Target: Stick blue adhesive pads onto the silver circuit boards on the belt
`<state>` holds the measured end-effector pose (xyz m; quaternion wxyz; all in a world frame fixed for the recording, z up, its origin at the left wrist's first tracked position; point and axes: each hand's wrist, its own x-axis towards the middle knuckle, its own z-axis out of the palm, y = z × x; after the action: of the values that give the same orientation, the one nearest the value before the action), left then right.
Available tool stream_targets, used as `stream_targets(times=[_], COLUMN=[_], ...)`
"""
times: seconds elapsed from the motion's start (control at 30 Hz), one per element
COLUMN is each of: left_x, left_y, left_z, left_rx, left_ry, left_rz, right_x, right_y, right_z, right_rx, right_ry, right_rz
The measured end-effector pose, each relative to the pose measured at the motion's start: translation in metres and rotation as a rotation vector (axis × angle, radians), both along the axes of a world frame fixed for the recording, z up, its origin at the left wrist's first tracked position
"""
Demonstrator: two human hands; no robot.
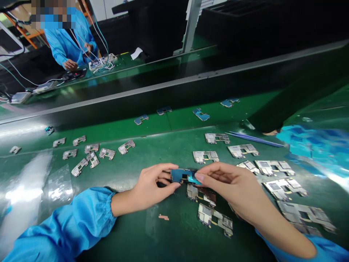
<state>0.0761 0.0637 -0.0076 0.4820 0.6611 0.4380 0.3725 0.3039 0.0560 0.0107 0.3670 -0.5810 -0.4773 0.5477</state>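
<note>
My left hand (148,187) and my right hand (229,185) meet over the green mat (169,233). Between them is a small phone circuit board (181,175) covered in blue film. My left fingers pinch its left end. My right thumb and forefinger pinch its right end, at a lifted teal film corner (194,180). Just below my hands lie bare metal-shielded boards (201,194), and another (215,220) lies close by. Several more (283,189) are spread to the right, partly hidden by my right hand.
Long tweezers (255,139) lie at upper right. Several boards (106,153) are scattered at left, and blue-filmed boards (201,114) lie beyond. A clear plastic sheet (58,183) lies at left. A metal rail (174,85) separates me from a co-worker in blue (69,43).
</note>
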Motion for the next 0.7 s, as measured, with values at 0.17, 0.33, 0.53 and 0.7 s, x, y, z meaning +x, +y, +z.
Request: stream_targets(times=[0.17,0.33,0.53,0.7], left_x=[0.0008,0.0006,0.0006,0.0011], left_y=[0.0003,-0.0004,-0.0001,0.0006], left_z=[-0.0001,0.0,0.0004,0.002], left_rx=[0.011,-0.029,-0.016,-0.036], left_ry=[0.022,0.003,0.02,-0.001], left_rz=[0.005,0.001,-0.004,-0.002], right_x=[-0.0006,-0.0001,-0.0006,-0.0002], right_y=[0.0007,0.001,0.0026,0.0027], right_z=[0.0011,0.0006,0.002,0.0018], right_rx=[-0.031,-0.026,-0.021,-0.011], right_ry=[0.028,0.031,0.03,0.038], right_rz=[-0.015,-0.007,0.005,0.004])
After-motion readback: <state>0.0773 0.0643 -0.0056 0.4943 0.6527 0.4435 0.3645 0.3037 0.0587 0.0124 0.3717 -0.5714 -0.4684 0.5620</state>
